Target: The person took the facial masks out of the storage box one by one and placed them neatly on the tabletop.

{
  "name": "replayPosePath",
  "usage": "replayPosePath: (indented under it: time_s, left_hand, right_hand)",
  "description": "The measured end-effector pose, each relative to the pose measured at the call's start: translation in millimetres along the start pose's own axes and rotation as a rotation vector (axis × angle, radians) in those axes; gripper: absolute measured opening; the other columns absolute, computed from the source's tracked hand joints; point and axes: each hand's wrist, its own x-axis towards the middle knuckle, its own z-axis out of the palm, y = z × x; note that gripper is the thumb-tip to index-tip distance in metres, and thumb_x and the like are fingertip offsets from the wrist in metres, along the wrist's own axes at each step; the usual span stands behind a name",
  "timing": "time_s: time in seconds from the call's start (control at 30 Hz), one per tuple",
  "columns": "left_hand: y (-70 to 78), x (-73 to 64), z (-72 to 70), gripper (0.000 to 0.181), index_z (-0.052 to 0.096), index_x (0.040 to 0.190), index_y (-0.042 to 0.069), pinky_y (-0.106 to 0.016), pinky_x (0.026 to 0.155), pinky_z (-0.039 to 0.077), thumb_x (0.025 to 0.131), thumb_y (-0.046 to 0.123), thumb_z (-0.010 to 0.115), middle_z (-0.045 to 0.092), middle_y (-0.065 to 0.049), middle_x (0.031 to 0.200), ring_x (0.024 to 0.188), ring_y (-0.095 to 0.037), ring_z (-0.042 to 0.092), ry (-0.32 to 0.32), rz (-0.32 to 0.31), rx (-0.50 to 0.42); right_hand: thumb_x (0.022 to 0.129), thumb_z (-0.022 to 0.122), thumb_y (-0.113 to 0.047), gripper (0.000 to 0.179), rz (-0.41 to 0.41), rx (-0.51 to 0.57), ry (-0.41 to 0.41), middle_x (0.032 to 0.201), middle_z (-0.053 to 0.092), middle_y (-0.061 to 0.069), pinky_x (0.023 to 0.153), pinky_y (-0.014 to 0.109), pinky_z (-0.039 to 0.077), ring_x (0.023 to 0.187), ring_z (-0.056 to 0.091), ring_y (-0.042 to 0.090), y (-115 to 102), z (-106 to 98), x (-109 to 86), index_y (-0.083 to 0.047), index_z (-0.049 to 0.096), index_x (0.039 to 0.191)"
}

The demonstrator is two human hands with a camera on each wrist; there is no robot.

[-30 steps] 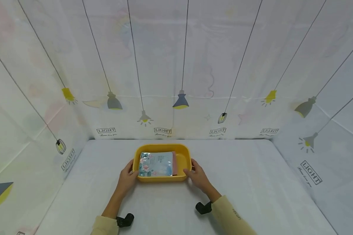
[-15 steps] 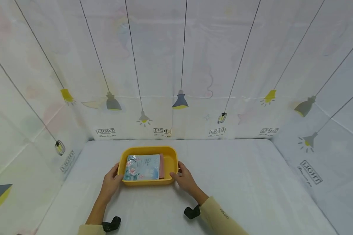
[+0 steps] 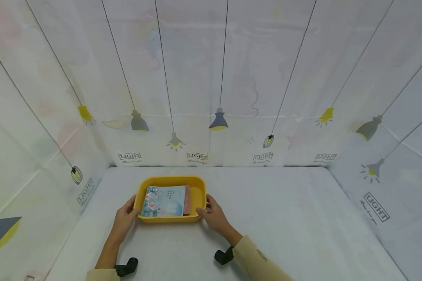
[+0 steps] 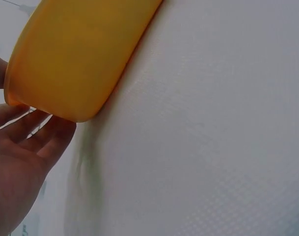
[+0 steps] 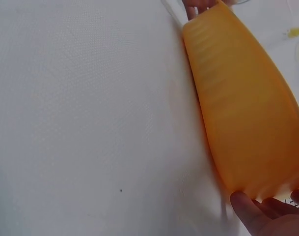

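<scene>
A yellow rectangular tray (image 3: 168, 219) with rounded corners is at the left of the white table. Inside it lies a light blue flat packet with printed flowers (image 3: 163, 201), partly covering a pink packet (image 3: 187, 200). My left hand (image 3: 124, 218) grips the tray's left end, thumb at the rim, fingers against the outer wall. On the opposite end my right hand (image 3: 214, 214) holds the tray the same way. The left wrist view shows the tray's wall (image 4: 80, 59) with fingertips along its lower edge; in the right wrist view fingers press the tray's end (image 5: 257, 128).
The white table (image 3: 285, 218) extends to the right of the tray. Behind it and at both sides hang white sheets (image 3: 211, 78) printed with lamps. Black wrist cameras (image 3: 127, 267) sit on both forearms, below beige sleeves (image 3: 260, 259).
Both hands have carried the tray leftward across the table, with the packets inside, moving less in the last half second. The grip on both ends is the same.
</scene>
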Motion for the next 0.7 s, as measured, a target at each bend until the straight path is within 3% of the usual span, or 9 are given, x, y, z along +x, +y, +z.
replayPosePath:
  time_s: [0.1, 0.37, 0.57, 0.7]
  left_hand:
    - [-1.4, 0.7, 0.2, 0.06, 0.023, 0.154, 0.005, -0.041, 0.115, 0.031, 0.099, 0.013, 0.044, 0.025, -0.014, 0.161, 0.148, -0.032, 0.025, -0.003, -0.006, -0.012]
    - [-7.0, 0.8, -0.5, 0.059, 0.022, 0.155, 0.008, -0.027, 0.107, 0.034, 0.101, 0.015, 0.044, 0.024, -0.011, 0.162, 0.148, -0.028, 0.027, -0.028, -0.01, -0.043]
    - [-6.0, -1.2, -1.5, 0.059, 0.022, 0.155, 0.009, -0.025, 0.106, 0.036, 0.101, 0.015, 0.045, 0.023, -0.011, 0.162, 0.148, -0.028, 0.026, -0.027, -0.022, -0.072]
    - [-7.9, -4.4, -3.0, 0.06, 0.021, 0.155, 0.009, -0.012, 0.1, 0.04, 0.101, 0.016, 0.048, 0.024, -0.012, 0.162, 0.148, -0.031, 0.027, -0.021, -0.007, -0.102]
  right_hand:
    - [0.095, 0.063, -0.027, 0.068, -0.003, 0.0, 0.005, 0.15, 0.042, 0.016, 0.108, 0.049, 0.045, 0.13, 0.048, 0.033, 1, 1, -1.4, -0.002, 0.031, 0.149]
    - [0.095, 0.063, -0.027, 0.065, 0.003, 0.001, 0.001, 0.148, 0.044, 0.015, 0.105, 0.048, 0.047, 0.128, 0.05, 0.032, 2, -3, -2.1, -0.004, 0.034, 0.148]
    - [0.095, 0.062, -0.026, 0.064, 0.006, -0.008, -0.02, 0.143, 0.048, 0.018, 0.098, 0.044, 0.053, 0.123, 0.053, 0.033, 1, -9, -0.3, -0.001, 0.035, 0.147]
    - [0.094, 0.063, -0.024, 0.061, 0.026, -0.028, -0.025, 0.138, 0.053, 0.018, 0.095, 0.043, 0.055, 0.121, 0.055, 0.032, -4, -15, 0.7, -0.002, 0.038, 0.146]
